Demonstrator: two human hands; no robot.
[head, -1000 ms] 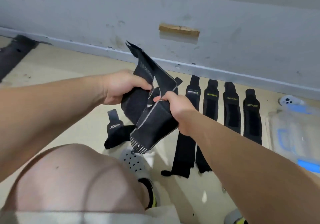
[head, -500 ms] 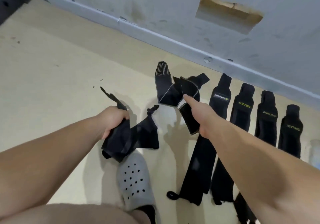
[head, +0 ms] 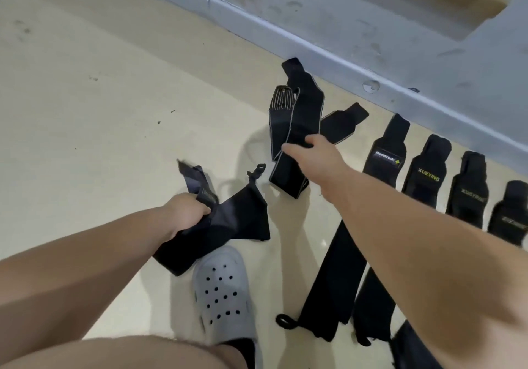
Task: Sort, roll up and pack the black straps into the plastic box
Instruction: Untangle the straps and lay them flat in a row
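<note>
- The right hand is stretched forward and rests on the near part of the grey-edged strap; its fingers look spread fairly flat over the cloth, not curled round it
- That strap lies on the floor straight ahead of the right hand, between it and the wall. Its long axis runs away from the person toward the skirting and leans a little left, and a second tail crosses out to the right under it
- Just to the right is the row of straps, laid side by side, each with its long axis pointing from the person toward the wall; the nearest one lies just beside the right wrist
- The grey-edged strap is not square with that row. To my eye the next move turns on swinging its far end to the right so that it lies parallel with them
- The right hand is plainly the nearer one for that, since it already touches the strap
- The left hand is closed tight around a crumpled strap, bunched in the fist, with one end sticking up and the rest hanging down to the floor
- That bundle sits near and left of the grey-edged strap, apart from it, just above a grey clog
- The plastic box is not in sight from here, so I would say this is sorting, with rolling and packing yet to come
</note>
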